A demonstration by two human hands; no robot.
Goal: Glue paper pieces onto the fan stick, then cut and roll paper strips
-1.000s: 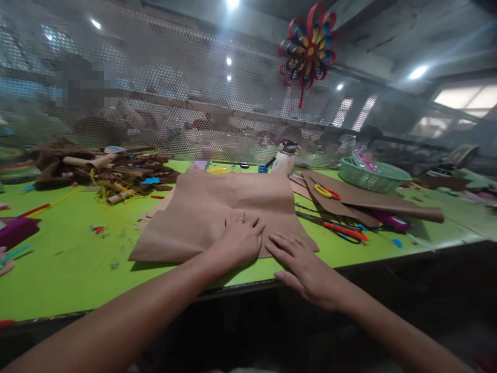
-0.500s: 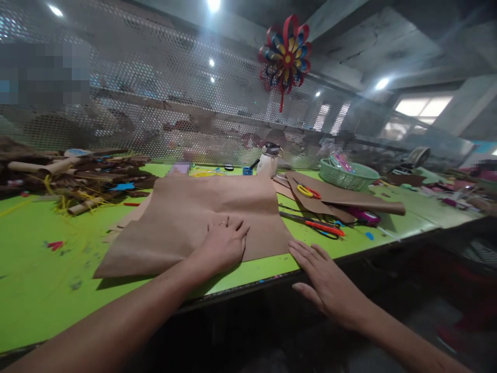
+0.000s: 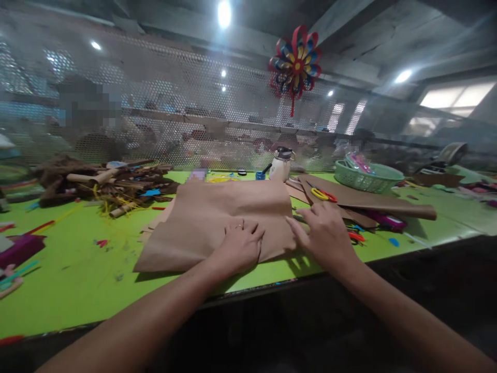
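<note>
A sheet of brown kraft paper lies near the front of the green table, its left end slightly lifted. My left hand rests flat on the paper's front middle, fingers spread, a ring on one finger. Just off the paper's right edge hovers my right hand, thumb and fingers apart with nothing seen between them. Beneath it lies a tool with a dark blade and an orange-red handle, mostly hidden by the hand. Behind that hand are small scissors with yellow and red handles, on other brown paper.
A green basket and a white bottle stand at the back, near a blue jar. Brown scraps and tubes pile up at left. A perforated metal screen runs behind, with a pinwheel above.
My right hand has moved up and forward from the paper's front right corner to over the orange-handled tool. My left hand stays on the paper. The view has turned somewhat left.
</note>
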